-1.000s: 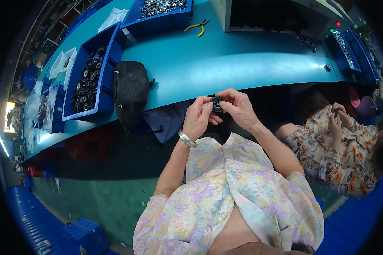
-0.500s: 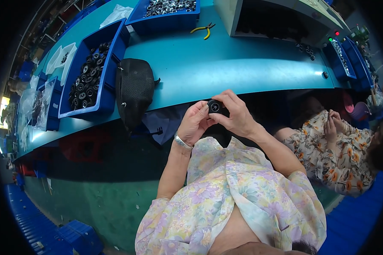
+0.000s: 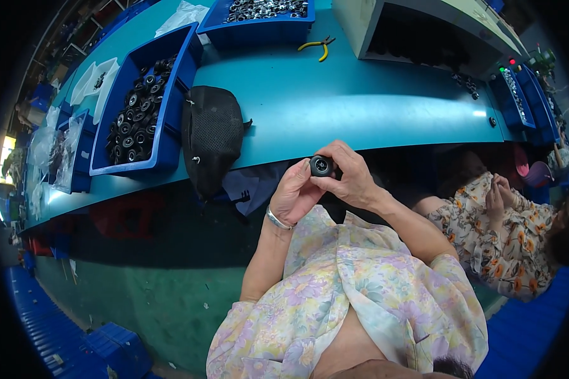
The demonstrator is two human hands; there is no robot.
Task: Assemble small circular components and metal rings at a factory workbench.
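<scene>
Just off the near edge of the blue-green table, a small black wheel (image 3: 321, 166) with a silvery centre is held between my hands, its round face turned up. My left hand (image 3: 294, 191), with a metal bracelet at the wrist, grips its left side with thumb and fingers. From the right, my right hand (image 3: 350, 175) pinches it, index finger over the far side and thumb along the near side. The fingertips under the wheel are hidden. Nearest to the hands on the table lies a black mesh bag (image 3: 214, 132).
A blue bin (image 3: 175, 120) of black wheels stands left of the bag. Another blue bin (image 3: 259, 31) holds shiny metal parts. Yellow-handled pliers (image 3: 322, 48) lie before a pale open-fronted box (image 3: 368, 31). A co-worker in a floral top (image 3: 480, 234) sits at right.
The wheel has turned slightly between my fingers, its spoked face showing more plainly. Both hands keep hold. The whole view has shifted a little, moving the table things rightward.
</scene>
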